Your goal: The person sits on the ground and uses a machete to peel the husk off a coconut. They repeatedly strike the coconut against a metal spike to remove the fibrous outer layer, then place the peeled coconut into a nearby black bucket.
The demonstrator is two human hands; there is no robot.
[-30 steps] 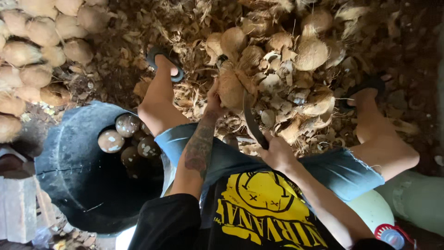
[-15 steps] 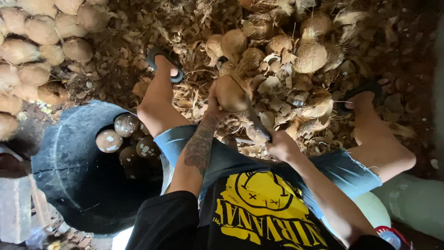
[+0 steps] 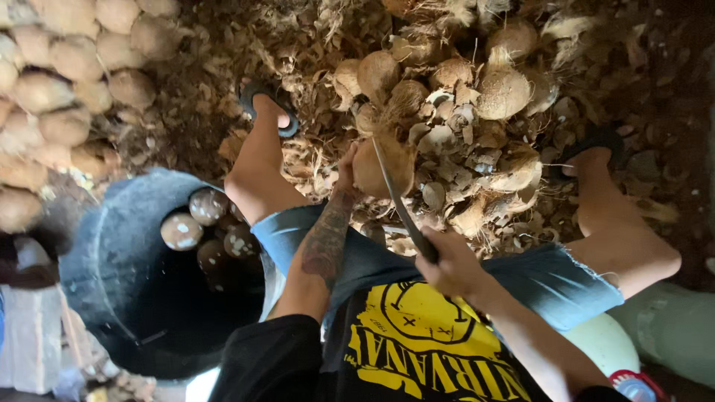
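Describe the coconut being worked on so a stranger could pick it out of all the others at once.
Start at the big heap of husk scraps between the seated person's feet. At its near edge, the left hand cups one brown coconut from the side. It is the only one with a long knife blade laid across it, gripped by the right hand.

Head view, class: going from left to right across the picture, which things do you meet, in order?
Stacked husked coconuts → dark bin → left hand → held coconut → knife blade → right hand → sandalled foot.
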